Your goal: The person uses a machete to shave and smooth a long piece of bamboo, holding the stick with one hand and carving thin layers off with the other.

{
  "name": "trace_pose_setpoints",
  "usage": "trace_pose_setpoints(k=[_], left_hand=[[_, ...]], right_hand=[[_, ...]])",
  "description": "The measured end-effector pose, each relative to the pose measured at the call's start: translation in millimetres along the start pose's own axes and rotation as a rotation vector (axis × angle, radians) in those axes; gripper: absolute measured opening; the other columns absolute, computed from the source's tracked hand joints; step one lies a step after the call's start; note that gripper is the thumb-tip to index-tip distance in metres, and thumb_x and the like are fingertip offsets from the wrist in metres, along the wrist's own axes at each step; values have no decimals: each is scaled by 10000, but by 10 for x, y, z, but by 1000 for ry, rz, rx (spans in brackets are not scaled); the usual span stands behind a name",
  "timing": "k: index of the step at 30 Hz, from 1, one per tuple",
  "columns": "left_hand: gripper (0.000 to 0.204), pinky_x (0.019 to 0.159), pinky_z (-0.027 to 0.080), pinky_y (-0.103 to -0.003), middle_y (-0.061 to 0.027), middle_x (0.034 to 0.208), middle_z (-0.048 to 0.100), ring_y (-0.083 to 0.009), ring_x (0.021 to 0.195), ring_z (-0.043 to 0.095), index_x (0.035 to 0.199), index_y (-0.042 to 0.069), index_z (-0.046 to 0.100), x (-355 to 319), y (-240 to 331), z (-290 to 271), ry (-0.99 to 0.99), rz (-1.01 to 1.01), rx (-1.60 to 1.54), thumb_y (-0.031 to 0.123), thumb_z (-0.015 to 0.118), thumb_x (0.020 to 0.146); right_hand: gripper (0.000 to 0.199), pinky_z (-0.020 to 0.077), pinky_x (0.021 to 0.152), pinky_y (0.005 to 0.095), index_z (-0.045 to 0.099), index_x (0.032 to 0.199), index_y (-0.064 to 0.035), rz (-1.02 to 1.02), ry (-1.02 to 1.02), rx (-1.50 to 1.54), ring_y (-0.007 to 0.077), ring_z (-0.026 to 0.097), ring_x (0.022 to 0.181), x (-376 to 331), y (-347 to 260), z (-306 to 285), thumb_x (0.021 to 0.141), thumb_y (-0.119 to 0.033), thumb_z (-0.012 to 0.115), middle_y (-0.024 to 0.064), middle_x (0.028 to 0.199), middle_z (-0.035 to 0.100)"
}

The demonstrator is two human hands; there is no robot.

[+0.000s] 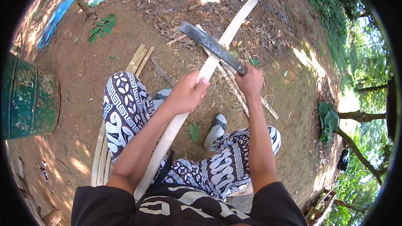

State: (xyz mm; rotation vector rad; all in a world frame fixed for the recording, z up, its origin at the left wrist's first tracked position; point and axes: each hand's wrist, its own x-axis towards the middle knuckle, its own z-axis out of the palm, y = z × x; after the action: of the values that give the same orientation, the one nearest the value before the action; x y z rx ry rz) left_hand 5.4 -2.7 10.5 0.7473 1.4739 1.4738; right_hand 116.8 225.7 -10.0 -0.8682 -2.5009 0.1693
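A long pale bamboo strip (pixel 226 37) runs from my lap up and away over the dirt ground. My left hand (pixel 188 93) is closed around it near its middle. My right hand (pixel 250 80) grips the handle of a dark, flat-bladed chopping knife (pixel 207 42). The blade lies across the strip, just beyond my left hand. My legs in black-and-white patterned trousers are bent on either side of the strip, with grey sandals (pixel 215 130) on my feet.
Several split bamboo strips (pixel 100 159) lie under my left leg, with more (pixel 140 58) ahead of my knee and thin ones (pixel 240 96) under the knife. A green metal drum (pixel 29 100) stands at left. Blue sheeting (pixel 52 21) lies far left. Trees and bushes (pixel 356 58) stand at right.
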Motion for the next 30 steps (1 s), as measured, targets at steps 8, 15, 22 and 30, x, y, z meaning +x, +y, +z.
trace_pose_setpoints(k=[8,15,22,30], left_hand=[[252,356,361,-234,22,655,451,-52,419,404,1045,19,496,-83,87,22,-46,-129,-147,262,433,1070],[319,353,356,-234,24,646,438,-49,424,402,993,32,491,-84,-14,101,-56,-99,-17,325,402,1081],[325,345,341,-239,23,645,434,-50,410,391,1000,25,484,-56,-92,80,-36,-165,-81,325,391,1085],[307,355,330,-234,31,633,423,-45,411,363,998,38,470,-40,-68,99,-84,-143,-91,324,399,1083]], right_hand=[[94,481,490,410,594,704,-74,-282,-55,137,270,601,469,-213,-381,-146,698,-124,673,96,541,585],[70,522,493,353,619,704,-96,-148,-80,-112,189,615,481,-42,263,-70,693,-127,681,48,558,617],[82,515,540,443,610,694,-67,-170,-174,-4,311,618,517,-156,-113,29,699,-127,666,120,556,601],[127,513,492,404,602,682,-66,-151,-89,-154,249,612,460,49,280,-138,759,-158,643,107,540,607]])
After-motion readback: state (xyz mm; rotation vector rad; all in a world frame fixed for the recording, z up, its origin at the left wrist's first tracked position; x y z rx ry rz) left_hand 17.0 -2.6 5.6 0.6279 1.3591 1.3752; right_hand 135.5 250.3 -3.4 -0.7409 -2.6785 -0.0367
